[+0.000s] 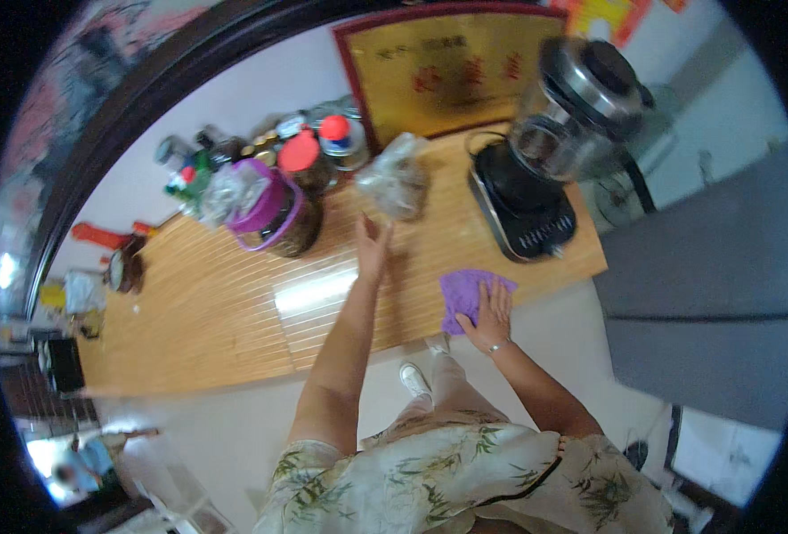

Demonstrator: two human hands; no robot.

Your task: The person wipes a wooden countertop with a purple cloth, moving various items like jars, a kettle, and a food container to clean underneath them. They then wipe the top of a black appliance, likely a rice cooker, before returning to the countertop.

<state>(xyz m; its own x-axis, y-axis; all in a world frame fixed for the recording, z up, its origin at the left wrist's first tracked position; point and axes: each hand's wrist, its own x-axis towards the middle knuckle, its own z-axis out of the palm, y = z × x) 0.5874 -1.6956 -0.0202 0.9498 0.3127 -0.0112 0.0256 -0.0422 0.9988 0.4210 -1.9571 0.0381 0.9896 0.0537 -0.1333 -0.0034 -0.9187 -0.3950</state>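
My left hand (373, 248) reaches over the wooden counter (207, 307), its thumb and fingers apart and nothing visible in it. Just beyond its fingertips sits a clear plastic bag (396, 182) with brownish contents that I cannot make out. My right hand (490, 311) lies flat on a purple cloth (462, 294) near the counter's front edge, fingers stretched out and thumb spread to the left. The cloth is spread loosely and reaches that edge.
A blender (536, 160) on a black base stands at the right end, beside a grey cabinet-like surface (706, 294). Behind my left hand are a purple-lidded jar (274, 214), a red-lidded jar (300, 160) and several bottles. A gold framed plaque (438, 76) leans against the wall.
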